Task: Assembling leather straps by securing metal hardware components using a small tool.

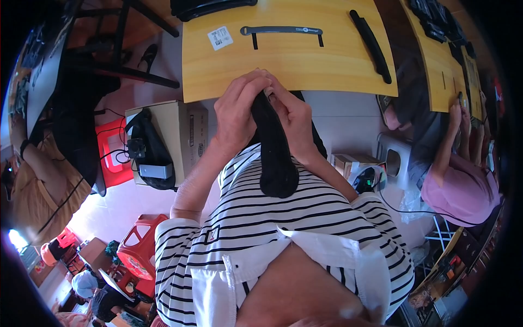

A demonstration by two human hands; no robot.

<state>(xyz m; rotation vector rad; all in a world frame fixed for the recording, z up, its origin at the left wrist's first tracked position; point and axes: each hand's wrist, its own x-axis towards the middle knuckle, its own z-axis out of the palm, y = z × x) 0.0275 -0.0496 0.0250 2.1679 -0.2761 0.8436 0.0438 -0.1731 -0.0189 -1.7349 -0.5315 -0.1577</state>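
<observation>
My left hand (237,110) and my right hand (291,111) meet in front of my chest, close to the near edge of the yellow table (305,71). Between them they pinch one end of a black sock (275,158), fingers curled in. Its rounded end hangs down toward me over my striped shirt. Beyond my hands, a grey strap-like strip (281,30) with a hole in its rounded left end lies across the table. To its left is a small white printed label (220,38). A long, narrow black item (371,48) lies near the table's right edge.
Dark folded goods (212,7) sit at the table's far left. Left of me stand a cardboard box (188,136) with a black bag (151,147) on it and a red stool (140,242). At right, a person in pink (463,188) works at another table. Cables hang on both sides.
</observation>
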